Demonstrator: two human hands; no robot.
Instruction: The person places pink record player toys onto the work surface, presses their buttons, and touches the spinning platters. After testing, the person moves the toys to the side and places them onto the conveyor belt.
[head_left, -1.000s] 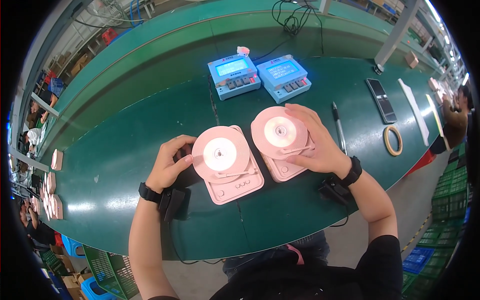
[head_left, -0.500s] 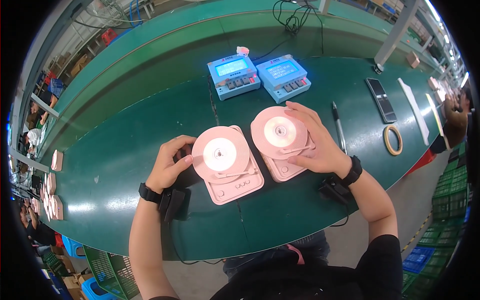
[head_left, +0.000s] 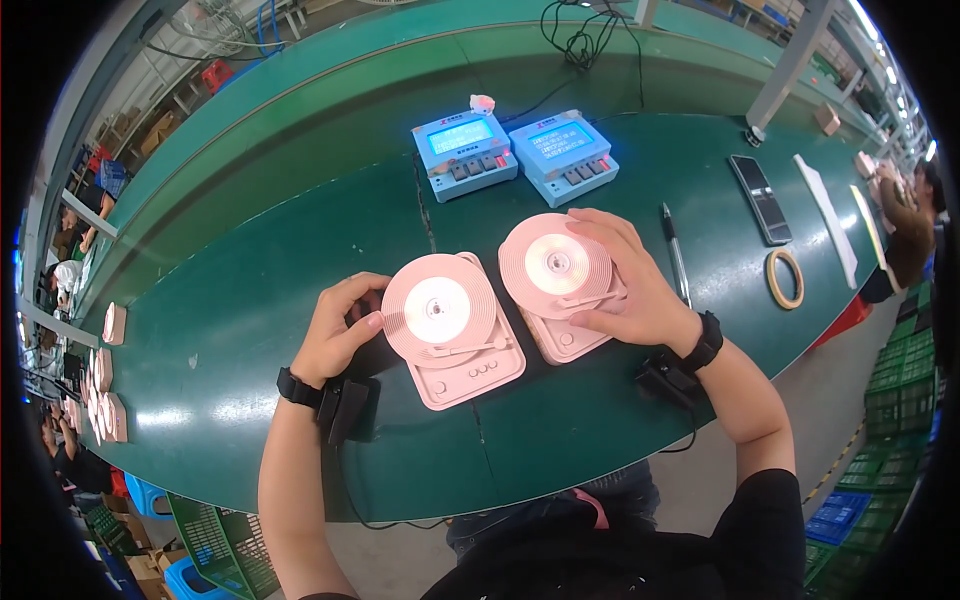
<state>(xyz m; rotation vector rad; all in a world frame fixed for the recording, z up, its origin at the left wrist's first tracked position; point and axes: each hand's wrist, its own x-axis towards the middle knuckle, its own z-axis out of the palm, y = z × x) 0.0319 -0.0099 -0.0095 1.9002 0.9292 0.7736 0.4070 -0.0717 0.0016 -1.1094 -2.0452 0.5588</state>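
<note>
Two pink toy record players lie side by side on the green table, each with a round grooved disc and a small tonearm. At the left edge of the left record player [head_left: 468, 375], my left hand [head_left: 340, 325] is curled, its thumb at the disc's rim and its other fingers partly hidden. My right hand [head_left: 640, 285] grips the right record player [head_left: 552, 275] from its right side, fingers over the disc's far edge and thumb by the tonearm. Beyond them stand two light-blue boxes with lit screens and dark buttons, a left box [head_left: 475, 180] and a right box [head_left: 575, 188].
Right of my hand lie a pen [head_left: 676, 255], a phone [head_left: 760, 200], a tape roll [head_left: 785, 279] and a white strip [head_left: 828, 225]. More pink units [head_left: 113, 415] sit at the table's left end. A green crate [head_left: 215, 540] stands below. Other people work at both sides.
</note>
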